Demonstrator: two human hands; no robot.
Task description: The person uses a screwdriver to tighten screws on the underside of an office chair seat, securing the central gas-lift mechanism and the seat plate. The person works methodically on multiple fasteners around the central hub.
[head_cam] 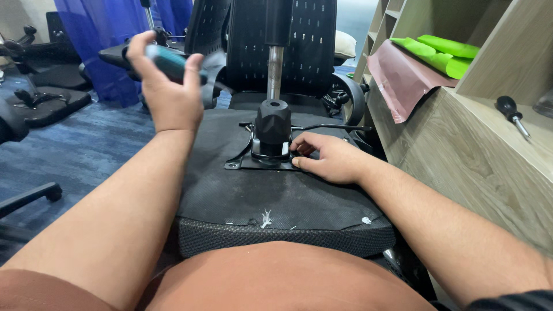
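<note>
Two hands work over an upturned office chair seat (276, 196): right hand (331, 158) fingertips pinch at the black mounting plate (259, 163) beside the upright gas-lift mechanism (272, 129), touching its base. Left hand (167, 92), raised and well apart to the left, clenches a teal-handled screwdriver (173, 63), its long axis slanting down toward the mechanism; the right hand is nearer the plate.

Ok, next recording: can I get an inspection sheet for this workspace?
Surface: upturned chair seat, black fabric underside, on the person's lap.
Job's things: black mechanism plate with gas cylinder standing in it; teal-handled tool, blurred.
Clutter: white scraps on the seat; screwdriver on the wooden shelf unit.
Grippers: left hand raised, gripping the tool; right hand on the plate.
Cables: nothing seen.
Surroundings: office chairs, blue curtain, pink and green sheets.
</note>
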